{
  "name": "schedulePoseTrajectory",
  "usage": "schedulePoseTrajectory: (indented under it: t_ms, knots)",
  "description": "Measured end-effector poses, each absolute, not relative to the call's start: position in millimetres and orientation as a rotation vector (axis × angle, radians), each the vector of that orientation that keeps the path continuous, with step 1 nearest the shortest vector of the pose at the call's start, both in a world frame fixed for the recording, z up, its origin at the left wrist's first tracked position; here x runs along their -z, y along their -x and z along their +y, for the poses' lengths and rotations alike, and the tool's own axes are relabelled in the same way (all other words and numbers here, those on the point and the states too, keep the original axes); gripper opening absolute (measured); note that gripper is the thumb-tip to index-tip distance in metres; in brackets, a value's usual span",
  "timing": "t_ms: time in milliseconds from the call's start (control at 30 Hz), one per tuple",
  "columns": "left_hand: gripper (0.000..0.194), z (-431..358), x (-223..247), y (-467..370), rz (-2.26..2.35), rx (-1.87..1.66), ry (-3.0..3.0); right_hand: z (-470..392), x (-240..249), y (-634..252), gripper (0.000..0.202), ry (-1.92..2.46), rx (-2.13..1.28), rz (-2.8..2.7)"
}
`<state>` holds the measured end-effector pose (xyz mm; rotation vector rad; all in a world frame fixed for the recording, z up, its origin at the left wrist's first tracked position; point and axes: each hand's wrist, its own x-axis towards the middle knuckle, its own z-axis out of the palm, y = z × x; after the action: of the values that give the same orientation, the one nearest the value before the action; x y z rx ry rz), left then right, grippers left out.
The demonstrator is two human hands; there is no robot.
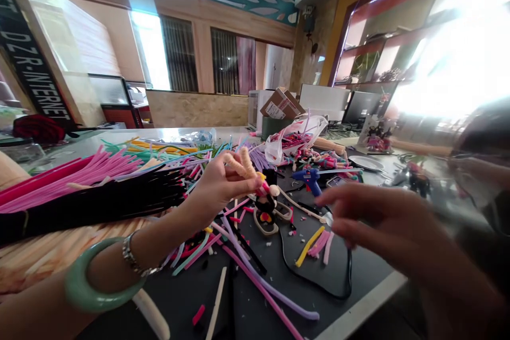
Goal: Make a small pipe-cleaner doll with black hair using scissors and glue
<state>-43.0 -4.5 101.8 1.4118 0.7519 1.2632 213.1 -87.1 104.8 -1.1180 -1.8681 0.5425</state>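
My left hand (217, 183), a green bangle and a chain bracelet on its wrist, pinches a small pipe-cleaner figure (265, 199) above the table. The figure has black, pink and yellow parts, and beige fuzzy stems (243, 164) stick up by my fingers. Just below it are scissors (266, 222) with beige handles, partly hidden. At the right, my right hand (374, 218) is raised and blurred, its thumb and index finger apart with nothing visible between them. Beyond its fingertips lies a blue glue gun (311, 178). Short yellow (309, 246) and pink pipe-cleaner pieces (321, 244) lie between the hands.
Bundles of black (119, 196) and pink pipe cleaners (87, 175) cover the left side. A black cable (319, 287) loops over the dark mat. Behind are a plastic bag (297, 135), a cardboard box (282, 103) and monitors (360, 109). A blurred person (482, 154) is at the far right.
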Motion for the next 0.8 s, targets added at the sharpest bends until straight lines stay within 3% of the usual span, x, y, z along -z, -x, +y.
schedulePoseTrajectory:
  t_ms: [100, 333, 433, 567, 667, 800]
  knots:
    - [0.053, -16.2, -103.6, 40.8, 0.684, -1.338, -1.545, -62.0, -106.4, -195.4, 0.038, 1.071, -0.765, -1.779]
    - [0.044, -37.3, -91.4, 35.9, 0.506, -1.585, -2.063, -48.3, -89.4, -181.4, 0.057, 1.04, -0.73, -1.753]
    - [0.032, -38.6, -85.9, 39.8, 0.321, -1.705, -2.19, -50.2, -86.9, -177.2, 0.051, 0.958, -0.765, -1.808]
    - [0.021, -42.3, -85.3, 50.2, 0.142, -1.456, -2.449, -53.9, -86.8, -171.9, 0.039, 0.758, -0.75, -1.806]
    - [0.028, -49.1, -83.9, 52.6, 0.053, -1.341, -2.724, -57.2, -89.2, -169.1, 0.027, 0.686, -0.691, -1.795]
    - [0.024, -52.7, -79.1, 52.3, 0.37, -1.132, -2.88, -60.6, -93.1, -166.2, 0.015, 0.735, -0.693, -1.759]
